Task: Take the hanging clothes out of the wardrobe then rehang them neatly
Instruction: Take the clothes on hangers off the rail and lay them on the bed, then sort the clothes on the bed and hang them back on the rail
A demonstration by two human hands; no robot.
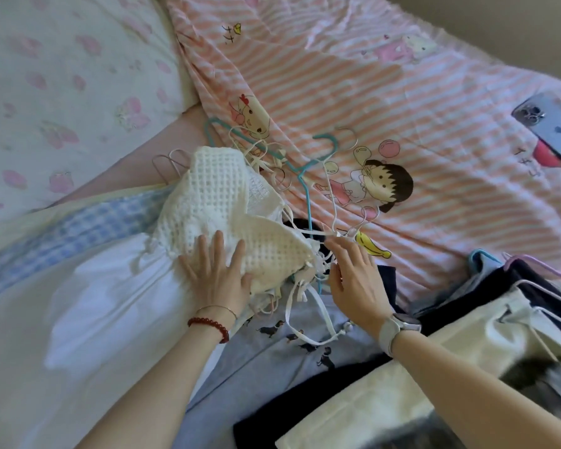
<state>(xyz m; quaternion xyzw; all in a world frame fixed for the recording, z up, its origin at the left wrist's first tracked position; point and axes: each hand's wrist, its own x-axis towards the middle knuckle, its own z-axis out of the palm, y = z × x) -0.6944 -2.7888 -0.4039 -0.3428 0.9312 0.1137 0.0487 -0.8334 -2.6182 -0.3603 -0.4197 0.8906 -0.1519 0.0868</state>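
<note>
The left hand (pixel 215 273) presses flat, fingers straight, on the white knitted top (pixel 227 209) on the bed (pixel 402 92). At its 3 o'clock, the right hand (pixel 353 280) pinches a white strap (pixel 311 234) among tangled hangers (pixel 305 166).

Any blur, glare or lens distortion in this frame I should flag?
Head view: soft, even daylight with no hard shadows or glare; wide-angle bending toward the edges; the grey garment at lower right is blurred; the left hand, right hand and white knit top are reasonably sharp.
</note>
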